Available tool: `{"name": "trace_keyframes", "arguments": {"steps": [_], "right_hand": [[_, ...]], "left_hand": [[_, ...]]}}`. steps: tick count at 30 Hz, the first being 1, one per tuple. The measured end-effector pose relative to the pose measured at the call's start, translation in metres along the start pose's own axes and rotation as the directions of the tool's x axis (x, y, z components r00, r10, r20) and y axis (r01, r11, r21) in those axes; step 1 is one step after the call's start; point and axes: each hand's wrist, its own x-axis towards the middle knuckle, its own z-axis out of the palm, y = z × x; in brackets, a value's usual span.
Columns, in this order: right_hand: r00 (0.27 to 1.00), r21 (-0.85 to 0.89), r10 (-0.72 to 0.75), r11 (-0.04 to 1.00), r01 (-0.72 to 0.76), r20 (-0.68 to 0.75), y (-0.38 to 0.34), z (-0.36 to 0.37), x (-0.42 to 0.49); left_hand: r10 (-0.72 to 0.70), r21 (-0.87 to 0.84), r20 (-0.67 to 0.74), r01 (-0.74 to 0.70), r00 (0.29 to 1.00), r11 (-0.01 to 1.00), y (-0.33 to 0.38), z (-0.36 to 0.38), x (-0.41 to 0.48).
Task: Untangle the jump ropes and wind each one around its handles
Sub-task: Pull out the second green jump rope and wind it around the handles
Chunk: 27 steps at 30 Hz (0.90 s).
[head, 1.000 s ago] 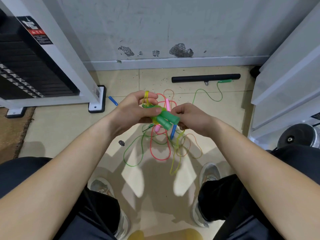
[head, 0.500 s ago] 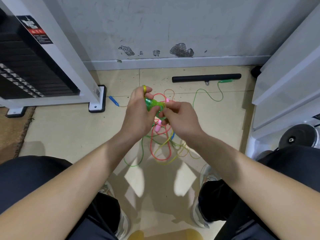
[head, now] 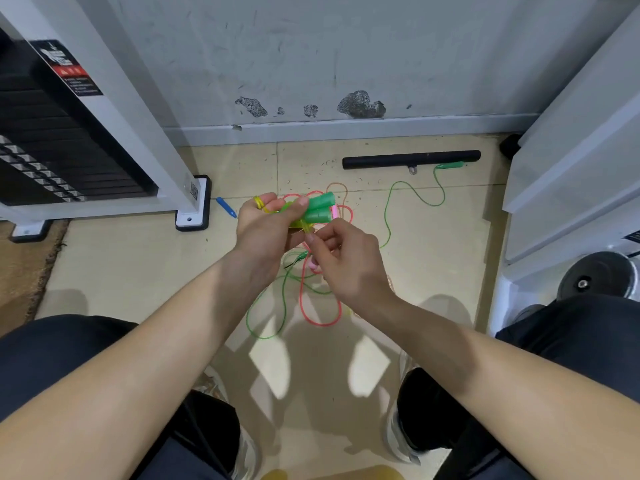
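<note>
My left hand (head: 266,226) grips two green handles (head: 320,209) held side by side, with yellow rope (head: 259,203) looped over its fingers. Just below them my right hand (head: 343,261) pinches the yellow rope close to the handles. Beneath both hands a tangle lies on the tiled floor: a red rope (head: 320,322), a green rope (head: 266,327) and pink handles (head: 335,213), partly hidden by my hands. A second green rope (head: 398,188) runs off to a green handle (head: 450,165) by the black bar. A blue handle (head: 225,206) lies left of my hand.
A black bar (head: 410,159) lies near the wall. A white weight-stack frame (head: 187,188) stands at the left with its foot (head: 192,220) on the floor. White machine panels (head: 568,174) and a black weight plate (head: 595,278) are at the right. My knees and shoes fill the bottom.
The green handles have turned and now point up and to the right in my left hand. My right hand has let go of them, dropped below, and now pinches the yellow rope.
</note>
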Motion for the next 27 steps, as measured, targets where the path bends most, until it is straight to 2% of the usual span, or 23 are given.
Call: {"name": "trace_keyframes", "arguments": {"steps": [5, 8, 12, 16, 18, 20, 22, 25, 27], "right_hand": [[0.96, -0.041, 0.137, 0.99, -0.131, 0.243, 0.012, -0.006, 0.01], [0.912, -0.175, 0.229, 0.968, -0.178, 0.34, 0.011, -0.026, 0.021], [0.933, -0.285, 0.211, 0.95, -0.126, 0.293, 0.012, -0.046, 0.037], [0.936, -0.159, 0.205, 0.973, -0.165, 0.285, 0.011, -0.053, 0.044], [0.921, -0.047, 0.25, 0.968, -0.247, 0.3, 0.006, -0.054, 0.043], [0.903, 0.072, 0.283, 0.944, -0.321, 0.323, -0.001, -0.054, 0.041], [0.908, 0.116, 0.278, 0.938, -0.327, 0.313, -0.009, -0.05, 0.036], [0.962, -0.042, 0.188, 0.982, -0.184, 0.198, -0.015, -0.037, 0.026], [0.989, -0.103, 0.12, 0.989, -0.111, 0.086, -0.012, -0.026, 0.017]], "left_hand": [[0.005, -0.018, 0.064, -0.004, 0.998, 1.0, 0.012, -0.008, 0.003], [0.005, 0.086, 0.155, -0.019, 0.988, 0.996, 0.021, -0.01, 0.0], [-0.014, 0.289, 0.286, -0.072, 0.958, 0.955, 0.024, -0.013, -0.008], [0.041, 0.47, 0.366, -0.223, 0.93, 0.854, 0.02, -0.015, -0.012], [0.122, 0.582, 0.402, -0.356, 0.907, 0.731, 0.016, -0.015, -0.011], [0.224, 0.674, 0.447, -0.491, 0.866, 0.552, 0.01, -0.015, -0.008], [0.333, 0.71, 0.459, -0.566, 0.824, 0.42, 0.002, -0.014, -0.003], [0.438, 0.725, 0.394, -0.566, 0.808, 0.392, -0.007, -0.011, 0.0], [0.44, 0.715, 0.324, -0.522, 0.837, 0.466, -0.016, -0.009, 0.002]]}}
